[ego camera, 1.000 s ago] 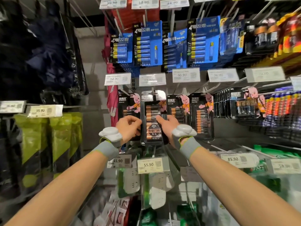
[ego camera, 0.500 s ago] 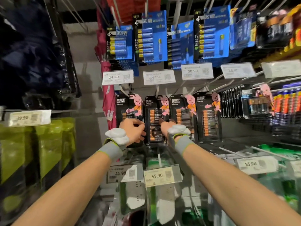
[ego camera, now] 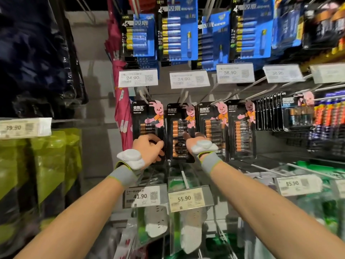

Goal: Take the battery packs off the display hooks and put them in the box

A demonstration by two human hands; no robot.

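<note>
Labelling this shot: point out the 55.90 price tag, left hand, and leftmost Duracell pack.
55.90 price tag (ego camera: pixel 184 198): head view, printed price.
left hand (ego camera: pixel 147 149): head view, back of hand.
leftmost Duracell pack (ego camera: pixel 143 118): head view, card above batteries.

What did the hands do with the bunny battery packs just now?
The right hand slid the second black pack from the left back from near the camera into line with its row, still gripping its lower part. The left hand stays curled on the leftmost black pack. The blue packs above hang as before.
</note>
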